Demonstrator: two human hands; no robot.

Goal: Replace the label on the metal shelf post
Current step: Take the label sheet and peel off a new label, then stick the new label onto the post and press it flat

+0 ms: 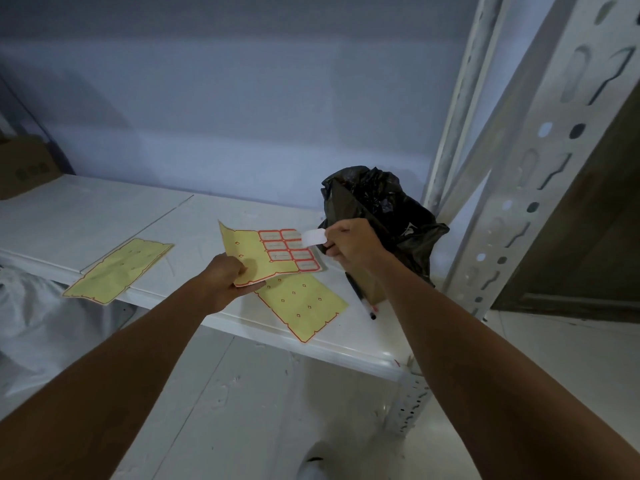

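With the right hand pinching a white label, seemingly clear of its backing, over the shelf's right end and the left hand clasping the label sheet, that grip best stayed on the label's edge until it met the metal shelf post.

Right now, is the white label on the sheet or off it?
Off: the right hand pinches the white label beside the sheet that the left hand holds.

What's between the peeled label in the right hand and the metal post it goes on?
The black bag stands on the shelf just behind the right hand, between the label and the metal post at shelf level. Higher up, the post face looks clear of it.
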